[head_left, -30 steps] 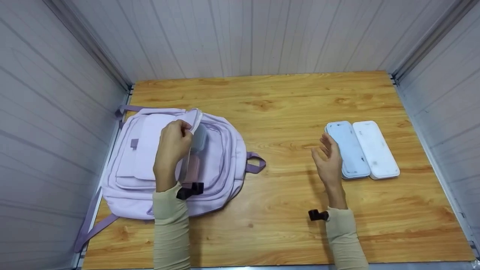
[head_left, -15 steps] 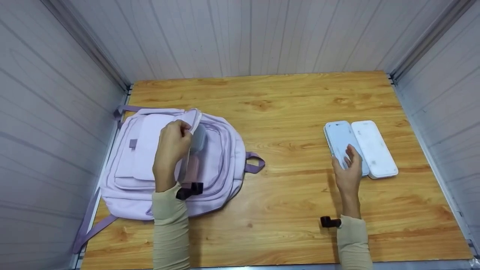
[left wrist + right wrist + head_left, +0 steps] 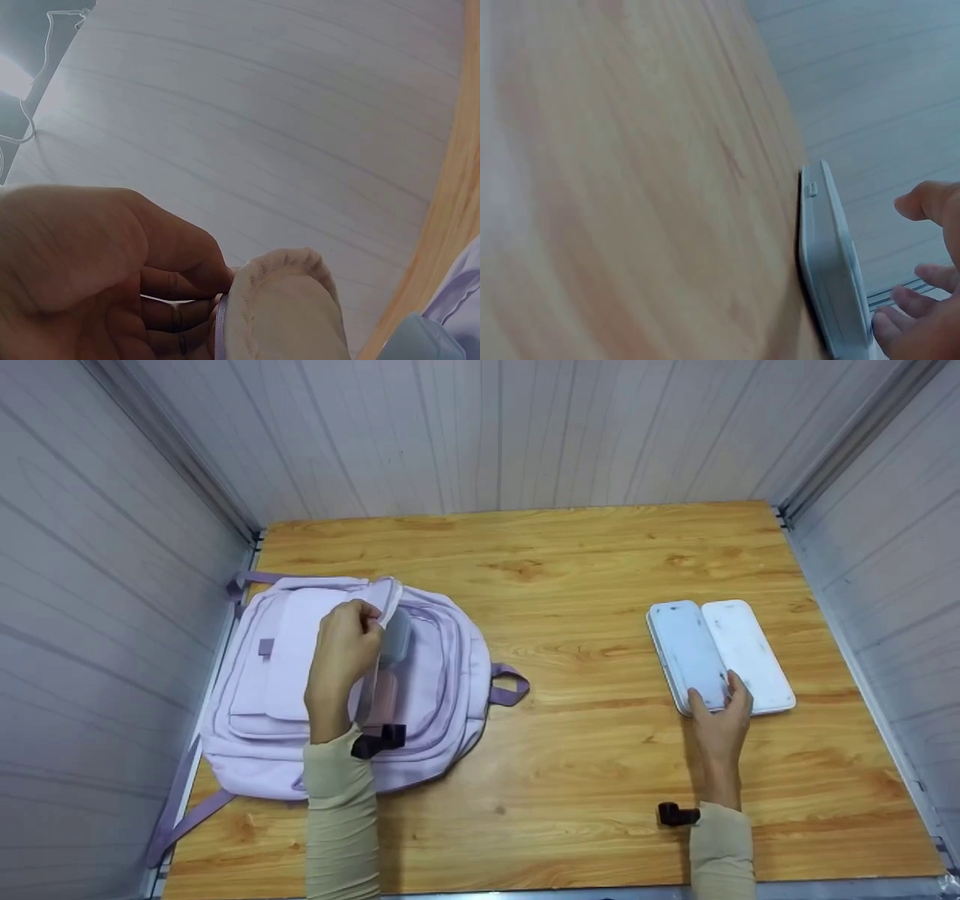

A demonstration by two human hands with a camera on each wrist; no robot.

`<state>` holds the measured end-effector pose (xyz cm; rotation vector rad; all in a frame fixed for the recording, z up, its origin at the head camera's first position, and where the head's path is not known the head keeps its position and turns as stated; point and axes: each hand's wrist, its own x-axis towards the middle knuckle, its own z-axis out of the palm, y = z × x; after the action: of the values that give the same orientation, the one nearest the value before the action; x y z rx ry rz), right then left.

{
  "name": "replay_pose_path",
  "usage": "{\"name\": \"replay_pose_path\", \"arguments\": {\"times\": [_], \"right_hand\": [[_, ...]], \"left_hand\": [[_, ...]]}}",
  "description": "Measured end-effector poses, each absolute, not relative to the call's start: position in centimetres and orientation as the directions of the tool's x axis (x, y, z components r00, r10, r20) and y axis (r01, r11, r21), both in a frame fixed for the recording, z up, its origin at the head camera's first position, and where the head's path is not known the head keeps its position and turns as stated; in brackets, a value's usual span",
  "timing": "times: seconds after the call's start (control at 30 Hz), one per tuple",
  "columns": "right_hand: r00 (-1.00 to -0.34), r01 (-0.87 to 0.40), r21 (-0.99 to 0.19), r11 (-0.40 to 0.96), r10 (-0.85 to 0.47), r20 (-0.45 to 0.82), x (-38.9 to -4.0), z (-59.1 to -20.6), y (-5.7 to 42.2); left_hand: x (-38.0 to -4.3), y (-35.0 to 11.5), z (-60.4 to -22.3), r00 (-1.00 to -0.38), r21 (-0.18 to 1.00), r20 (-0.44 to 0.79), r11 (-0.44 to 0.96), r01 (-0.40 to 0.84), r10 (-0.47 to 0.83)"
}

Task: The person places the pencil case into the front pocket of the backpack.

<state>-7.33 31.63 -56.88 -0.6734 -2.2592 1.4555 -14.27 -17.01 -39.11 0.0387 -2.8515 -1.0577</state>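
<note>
One light purple backpack [image 3: 296, 675] lies on the wooden surface [image 3: 570, 780]. It has one small purple loop [image 3: 510, 700] on its right side and two purple straps [image 3: 201, 816] poking out on its left. Two bare hands are here. The left hand [image 3: 341, 652] is over the middle of the backpack, and its thumb and fingers pinch one pocket edge [image 3: 393, 601] and hold it up, so the pale inside shows. In that open pocket of the backpack are two things: one blue box [image 3: 399, 639] and, nearer the person, one pink thing [image 3: 384, 697], partly hidden. Two flat, long cases lie well to the right of the backpack, side by side. The blue case [image 3: 684, 649] is closer to the backpack, and the white case [image 3: 752, 652] is farther from it. The right hand [image 3: 722, 727], also well to the right of the backpack, is at the near end of the blue case. Its thumb and fingers are spread apart there; I cannot tell if they touch it. Each sleeve, two in all, is tan, with one small black camera at each wrist.
</note>
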Motion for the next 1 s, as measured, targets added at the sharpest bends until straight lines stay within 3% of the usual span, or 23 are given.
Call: {"name": "replay_pose_path", "arguments": {"times": [0.27,0.53,0.77,1.0], "right_hand": [[-0.795,0.344,-0.855,0.387,0.605,-0.046,-6.8,-57.3,31.9],[-0.813,0.44,-0.809,0.388,0.555,-0.176,-6.5,-57.8,31.7],[-0.841,0.425,-0.802,0.42,0.512,-0.178,-6.3,-58.1,31.5],[-0.824,0.426,-0.809,0.404,0.542,-0.163,-6.4,-58.2,31.4]], "left_hand": [[-14.3,-17.0,-39.1,-0.995,0.656,0.076,0.754,0.005,-0.06],[-14.3,-17.0,-39.1,-0.995,0.663,0.079,0.749,0.007,-0.06],[-14.3,-16.8,-39.0,-0.997,0.659,0.055,0.752,-0.006,-0.056],[-14.1,-16.8,-38.8,-0.996,0.653,0.059,0.757,-0.009,-0.063]]}}
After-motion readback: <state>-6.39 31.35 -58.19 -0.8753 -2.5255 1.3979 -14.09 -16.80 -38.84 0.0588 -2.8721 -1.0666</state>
